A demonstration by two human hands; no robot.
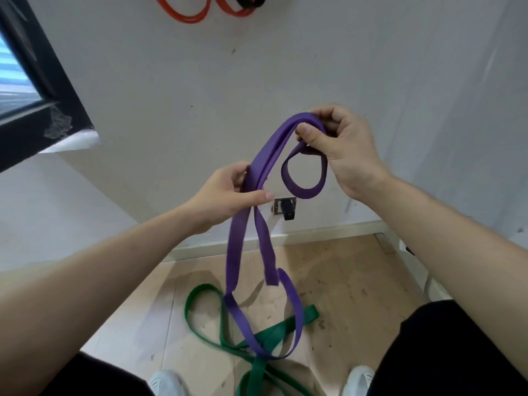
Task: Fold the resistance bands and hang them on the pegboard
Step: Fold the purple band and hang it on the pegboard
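Fingers (328, 113) of the right hand (343, 150) are pinching the purple resistance band (235, 244) at 1 o'clock; left hand (225, 192) is gripping its doubled strands at centre. I'm judging it limp, stretchy; favouring folds.

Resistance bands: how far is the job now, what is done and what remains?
Done, it seems: orange bands and a black band hang high on the wall. In hand: the purple band, held by the left hand and right hand, partly folded, its lower loop dangling. Left: finish and hang it, then the green band lying on the floor.
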